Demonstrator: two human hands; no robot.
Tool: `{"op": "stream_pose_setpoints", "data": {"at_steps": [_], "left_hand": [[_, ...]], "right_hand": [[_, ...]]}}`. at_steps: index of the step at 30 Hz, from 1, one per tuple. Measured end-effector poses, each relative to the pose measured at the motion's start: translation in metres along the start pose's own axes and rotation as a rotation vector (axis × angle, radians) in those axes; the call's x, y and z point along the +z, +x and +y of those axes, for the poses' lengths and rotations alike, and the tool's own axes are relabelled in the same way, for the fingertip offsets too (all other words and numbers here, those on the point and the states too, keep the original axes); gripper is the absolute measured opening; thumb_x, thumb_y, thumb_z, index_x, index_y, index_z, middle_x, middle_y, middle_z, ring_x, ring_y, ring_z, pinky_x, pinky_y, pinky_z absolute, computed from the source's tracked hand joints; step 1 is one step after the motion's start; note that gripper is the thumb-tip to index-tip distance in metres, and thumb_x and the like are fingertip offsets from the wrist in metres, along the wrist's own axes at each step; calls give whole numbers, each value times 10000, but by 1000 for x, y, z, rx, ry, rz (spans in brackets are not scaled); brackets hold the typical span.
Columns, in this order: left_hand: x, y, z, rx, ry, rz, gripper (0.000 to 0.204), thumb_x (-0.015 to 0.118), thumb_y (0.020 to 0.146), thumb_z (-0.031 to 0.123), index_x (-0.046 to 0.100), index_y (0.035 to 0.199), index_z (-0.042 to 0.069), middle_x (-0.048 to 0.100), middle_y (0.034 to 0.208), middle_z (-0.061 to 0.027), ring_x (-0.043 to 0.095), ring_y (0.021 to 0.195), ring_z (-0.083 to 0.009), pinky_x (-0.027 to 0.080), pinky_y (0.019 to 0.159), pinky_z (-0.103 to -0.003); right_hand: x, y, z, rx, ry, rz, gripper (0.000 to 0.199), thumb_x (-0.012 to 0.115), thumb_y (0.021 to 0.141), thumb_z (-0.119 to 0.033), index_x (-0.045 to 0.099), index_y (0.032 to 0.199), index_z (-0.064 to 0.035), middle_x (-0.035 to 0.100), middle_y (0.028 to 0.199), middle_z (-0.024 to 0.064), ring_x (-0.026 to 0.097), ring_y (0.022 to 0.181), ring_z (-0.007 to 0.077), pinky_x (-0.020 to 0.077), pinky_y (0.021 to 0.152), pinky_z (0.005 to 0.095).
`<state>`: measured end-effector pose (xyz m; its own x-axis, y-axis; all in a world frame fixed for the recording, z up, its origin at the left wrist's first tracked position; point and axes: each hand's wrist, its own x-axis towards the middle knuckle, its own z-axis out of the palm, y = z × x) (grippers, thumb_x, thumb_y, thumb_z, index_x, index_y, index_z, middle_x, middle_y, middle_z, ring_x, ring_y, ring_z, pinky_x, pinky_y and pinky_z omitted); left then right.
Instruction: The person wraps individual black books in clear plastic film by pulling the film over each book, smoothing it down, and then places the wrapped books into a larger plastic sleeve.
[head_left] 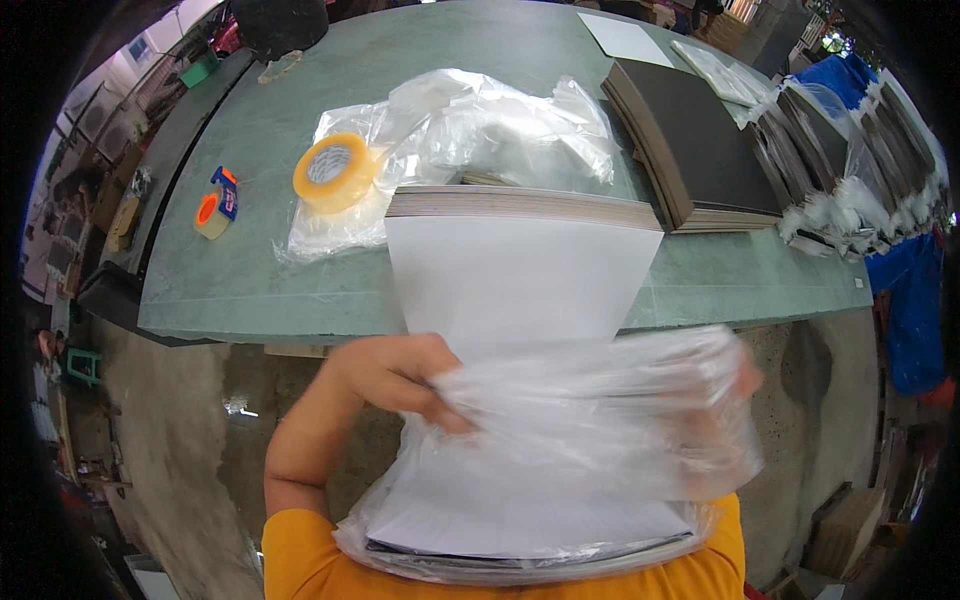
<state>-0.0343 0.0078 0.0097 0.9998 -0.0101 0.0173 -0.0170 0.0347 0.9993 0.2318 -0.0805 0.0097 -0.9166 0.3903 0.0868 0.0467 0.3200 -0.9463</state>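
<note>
Close to my body, a stack of white-faced boards (520, 265) stands tilted, its far end over the table's front edge. A clear plastic bag (560, 375) covers its near part and is bunched across the middle. My left hand (405, 380) is closed on the bag's gathered edge at the left of the stack. On the right, my right hand (715, 400) shows only through the plastic, smeared by motion. Whether it is inside the bag or behind it, I cannot tell, and its fingers are unclear.
On the green table (240, 290) lie loose clear plastic bags (480, 115), with a roll of clear tape (335, 172) on them. A small tape dispenser (217, 205) sits left. At right are a black-topped board stack (695, 140), bagged bundles (850, 150) and a white sheet (625, 40).
</note>
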Motion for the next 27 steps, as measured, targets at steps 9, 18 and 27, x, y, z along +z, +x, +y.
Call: {"op": "stream_pose_setpoints", "data": {"at_steps": [9, 18, 27], "left_hand": [[50, 4, -16, -615, 1226, 144, 241, 516, 786, 170, 524, 650, -28, 562, 669, -178, 566, 623, -327, 443, 544, -398], [29, -21, 23, -230, 419, 1263, 217, 623, 699, 178, 512, 605, 17, 433, 481, -79, 430, 441, -135, 363, 438, -275], [-17, -14, 1, -358, 1375, 1163, 728, 437, 617, -159, 386, 1270, 158, 337, 1248, -117, 469, 899, -234, 432, 762, -286]], "right_hand": [[13, -23, 3, 901, -993, -156, 263, 626, 680, -235, 582, 812, -12, 593, 715, 161, 588, 670, 292, 460, 662, 386], [-24, -47, 1, 331, -814, 1482, 121, 500, 711, -24, 523, 830, -19, 549, 701, 84, 515, 584, 159, 419, 528, 279], [-26, -39, 17, 631, -1370, 1051, 702, 511, 596, 69, 395, 1256, -143, 328, 1281, 130, 343, 1149, 308, 283, 975, 378]]}}
